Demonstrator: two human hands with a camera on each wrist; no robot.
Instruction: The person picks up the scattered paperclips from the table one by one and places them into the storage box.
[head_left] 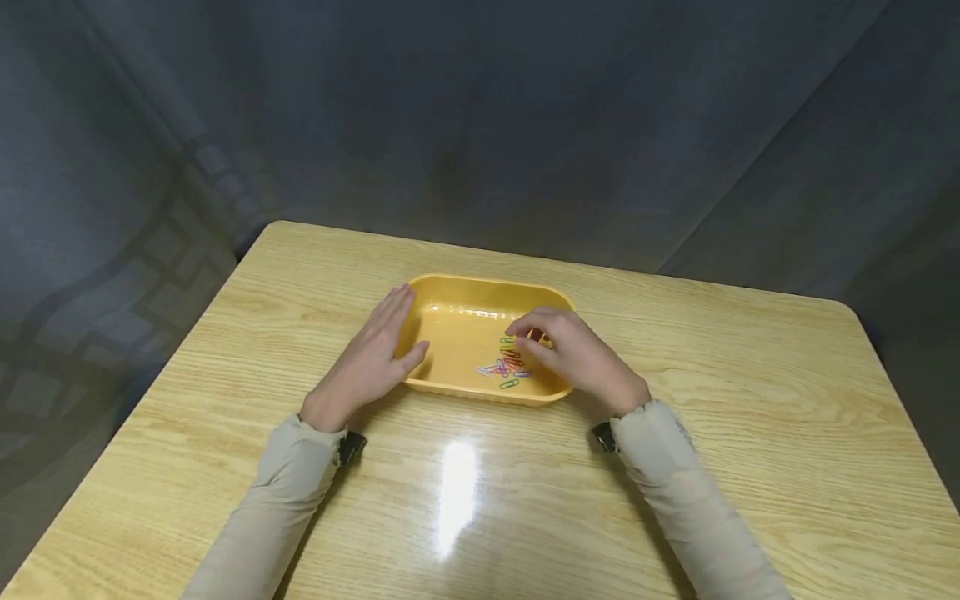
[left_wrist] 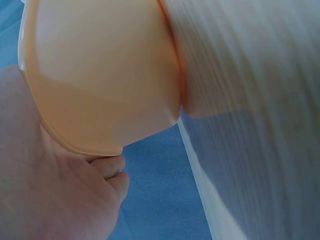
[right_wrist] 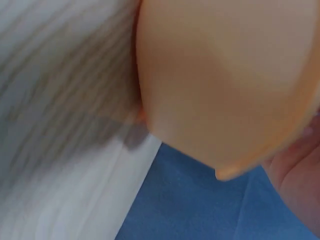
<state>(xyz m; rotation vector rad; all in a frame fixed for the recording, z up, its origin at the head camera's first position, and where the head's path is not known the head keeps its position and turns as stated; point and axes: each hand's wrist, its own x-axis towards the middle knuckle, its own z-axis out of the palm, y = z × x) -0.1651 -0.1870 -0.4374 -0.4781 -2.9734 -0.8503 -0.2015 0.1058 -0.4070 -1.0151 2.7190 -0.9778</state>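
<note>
A shallow yellow plastic tray with rounded corners stands on the table. On its floor, toward the right, lie several coloured paper clips in a loose group. My left hand rests on the tray's left rim, fingers straight and thumb reaching over the inside. In the left wrist view that hand lies against the tray's outer edge. My right hand is over the tray's right end, index finger and thumb bent toward each other beside the clips. Whether a clip is between those fingertips is too small to tell.
The light wooden table extends around the tray, with a bright reflection in front of it. Dark grey curtain hangs behind the table's far edge and along the sides.
</note>
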